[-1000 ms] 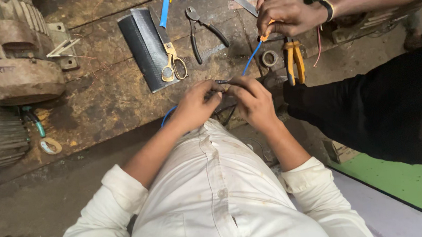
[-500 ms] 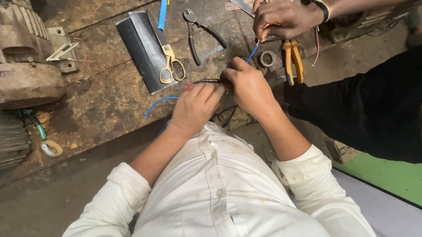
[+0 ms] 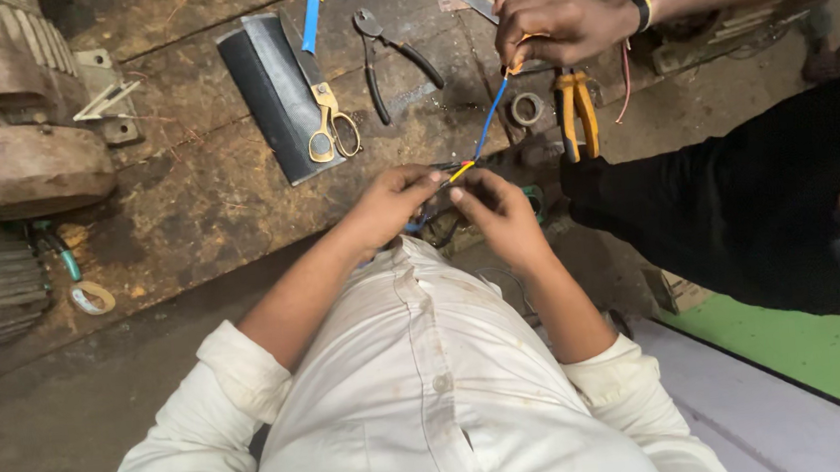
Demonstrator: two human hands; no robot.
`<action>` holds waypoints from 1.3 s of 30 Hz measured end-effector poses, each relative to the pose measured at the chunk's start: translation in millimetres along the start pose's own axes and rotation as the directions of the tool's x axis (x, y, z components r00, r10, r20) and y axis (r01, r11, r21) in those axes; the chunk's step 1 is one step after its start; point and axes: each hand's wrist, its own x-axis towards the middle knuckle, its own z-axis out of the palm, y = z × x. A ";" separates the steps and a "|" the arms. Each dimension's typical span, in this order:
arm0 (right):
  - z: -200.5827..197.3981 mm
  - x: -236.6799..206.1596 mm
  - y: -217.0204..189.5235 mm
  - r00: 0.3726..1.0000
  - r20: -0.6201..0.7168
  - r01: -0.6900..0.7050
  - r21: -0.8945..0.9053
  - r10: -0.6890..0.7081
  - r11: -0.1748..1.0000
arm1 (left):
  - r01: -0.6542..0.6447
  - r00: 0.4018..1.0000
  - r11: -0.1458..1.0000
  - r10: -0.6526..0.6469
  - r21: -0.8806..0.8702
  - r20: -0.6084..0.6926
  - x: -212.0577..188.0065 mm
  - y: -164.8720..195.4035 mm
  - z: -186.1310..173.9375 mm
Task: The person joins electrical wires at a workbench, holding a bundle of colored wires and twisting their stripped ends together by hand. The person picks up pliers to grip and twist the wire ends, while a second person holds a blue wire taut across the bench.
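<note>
Since the earlier frames the blue wire (image 3: 491,117) has gone from slack to a taut straight line, and the two near hands have stayed closed together at its lower end, so the work sits at that joint and reads as fine fingertip handling there, not a new grab. Left hand (image 3: 390,204) is closed, fingertips pinching the wire end with its yellow-tipped bit at the point where both hands meet; right hand (image 3: 498,210) is likewise closed, pinching the same spot from the other side, thumbs nearly touching. The wire runs up and right from there to a co-worker's hand (image 3: 563,21), closed on its upper end above the bench, wristband on that wrist. Materials: thin flexible plastic-insulated wire, smooth; wooden workbench (image 3: 186,184), rough, stained, scratched. On it lie scissors (image 3: 327,121) with yellowish looped handles across a dark folded rubbery sheet (image 3: 267,88), black-handled pliers (image 3: 388,57) just right of them, orange-handled pliers (image 3: 577,112) near a small tape roll (image 3: 528,109). A ribbed, rusty motor housing (image 3: 7,129) sits at far left, cast metal, dull. The wearer's white buttoned shirt (image 3: 423,396) is cloth, lightly soiled. Whether any bare copper shows at the pinch, cannot tell.
</note>
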 end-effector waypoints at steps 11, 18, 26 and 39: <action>13.8 0.8 16.2 0.981 -0.189 0.015 -0.134 -0.040 0.991 | -0.057 0.976 0.891 0.145 0.449 -0.162 -22.0 24.0 15.5; 11.5 1.9 1.8 0.980 -0.143 0.122 -0.114 -0.138 0.986 | -0.145 0.944 0.822 0.281 0.550 -0.172 -23.3 26.4 16.2; -15.8 -0.8 -39.5 0.839 0.143 0.441 -0.745 -0.525 0.501 | -0.235 0.969 0.885 0.243 0.401 0.031 -33.8 40.6 -2.0; 14.0 5.5 -111.3 0.830 0.343 0.446 -0.882 -0.441 0.154 | -0.429 0.855 0.680 0.519 0.594 0.023 -58.1 52.1 -28.8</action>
